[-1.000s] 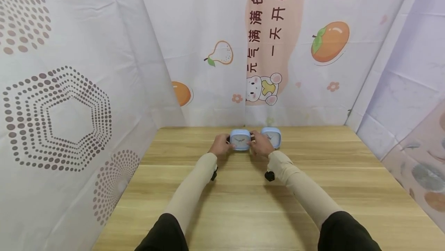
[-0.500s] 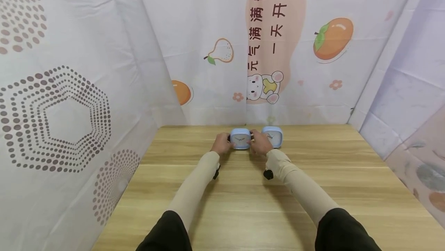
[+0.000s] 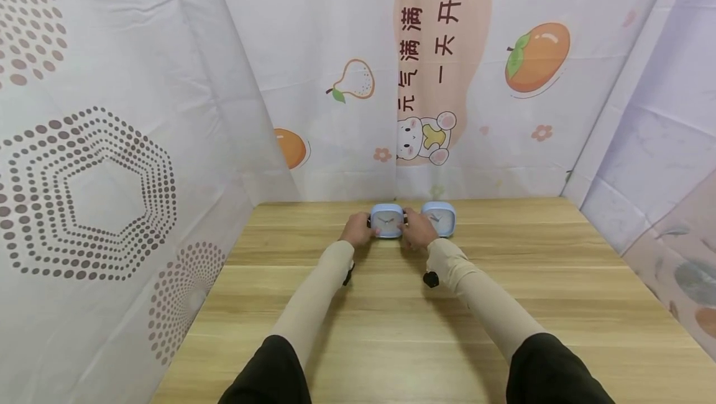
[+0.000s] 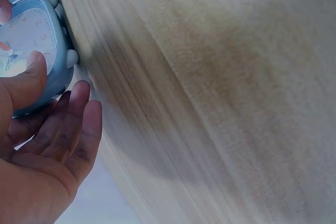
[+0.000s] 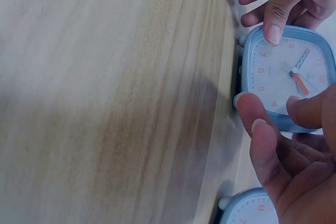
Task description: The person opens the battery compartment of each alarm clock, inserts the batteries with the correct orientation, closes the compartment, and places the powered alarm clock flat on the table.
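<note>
Near the table's far edge stands a light blue alarm clock (image 3: pixel 386 222) with rounded corners and a white dial. My left hand (image 3: pixel 357 230) grips its left side, thumb over the front of the dial and fingers around the side. On the opposite side my right hand (image 3: pixel 419 231) holds the same clock, its thumb also on the dial in the right wrist view. A second, matching blue alarm clock (image 3: pixel 445 222) stands just right of my right hand, which partly covers it. Small feet (image 4: pixel 72 57) under the held clock face the tabletop.
The wooden table (image 3: pixel 380 329) reaches back to a white curtain (image 3: pixel 335 180) printed with fruit and writing. More patterned curtains (image 3: pixel 112 304) hang along the left and right sides. Dark bands (image 3: pixel 431 279) sit at both wrists.
The head view has shifted slightly. Both hands stay on the same clock, and the second clock keeps its place beside it.
</note>
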